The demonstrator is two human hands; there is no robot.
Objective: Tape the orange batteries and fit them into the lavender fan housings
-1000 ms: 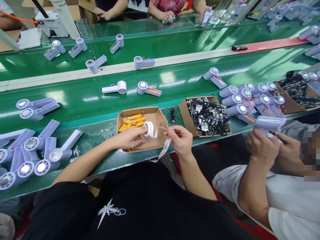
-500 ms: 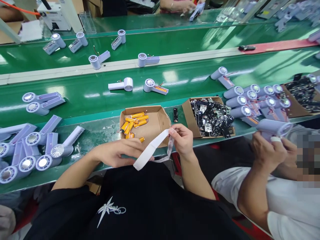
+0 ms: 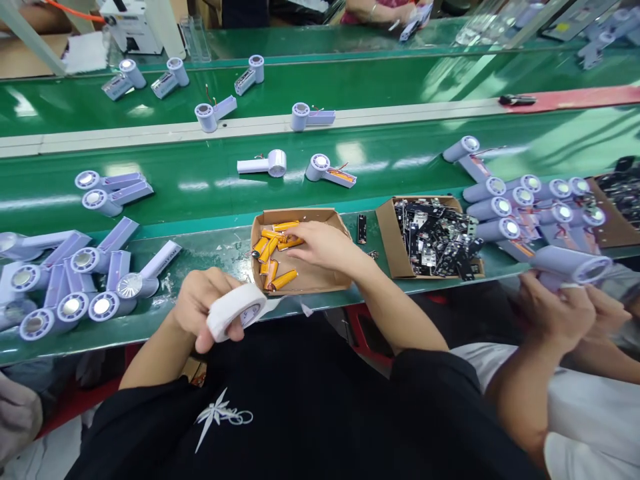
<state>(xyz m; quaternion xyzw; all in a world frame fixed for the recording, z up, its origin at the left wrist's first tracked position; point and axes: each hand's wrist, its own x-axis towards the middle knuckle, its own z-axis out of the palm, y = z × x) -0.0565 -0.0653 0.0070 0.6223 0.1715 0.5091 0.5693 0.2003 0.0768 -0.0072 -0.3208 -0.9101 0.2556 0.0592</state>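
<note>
My left hand (image 3: 207, 310) is closed around a roll of white tape (image 3: 233, 308) in front of my chest; a loose tape end sticks out to its right. My right hand (image 3: 327, 248) reaches into a shallow cardboard box (image 3: 320, 280). Its fingers are stretched out and apart over several orange battery cells (image 3: 283, 280). One cell lies between the fingertips and thumb; whether they touch it I cannot tell. The cells are heaped in the box's left half, some partly under my fingers.
Right of the box lie a small black board (image 3: 361, 229) and a carton of circuit boards (image 3: 435, 243). Lilac fan housings (image 3: 105, 303) crowd the left; others stand on the green conveyor (image 3: 200, 157). At right, a co-worker's hands (image 3: 560, 310) hold a housing.
My right hand has let go of the white strip and moved into the box. My left hand has moved left and toward me, holding the tape roll. The view has shifted slightly.
</note>
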